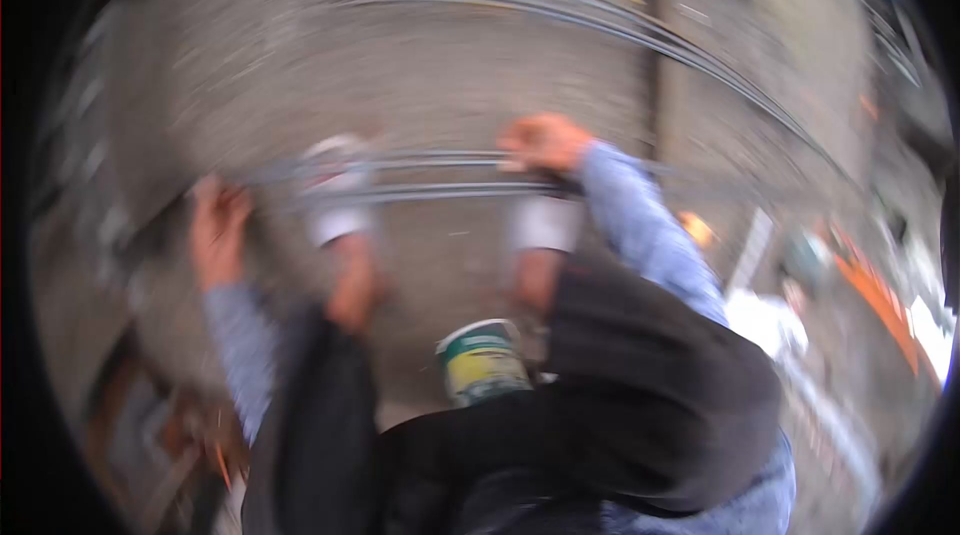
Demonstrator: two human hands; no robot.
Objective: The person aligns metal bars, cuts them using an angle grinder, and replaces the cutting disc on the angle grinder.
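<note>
Long thin grey metal rods (435, 191) run side to side in front of my shins and over my feet. My right hand (545, 143) is closed at the upper rods, its fingers curled around at least one of them. At the rods' left end is my left hand (217, 235), fingers bent and blurred by motion. Whether it touches a rod is unclear. Between my legs a green and yellow bucket (485, 363) with a white rim stands, partly hidden by my dark trousers.
More long rods (490, 5) lie across the ground ahead, crossing a straight brown beam (668, 45). To the right are a blurred person in white (768, 323), a long orange object (878, 310) and a small yellow-orange item (695, 228).
</note>
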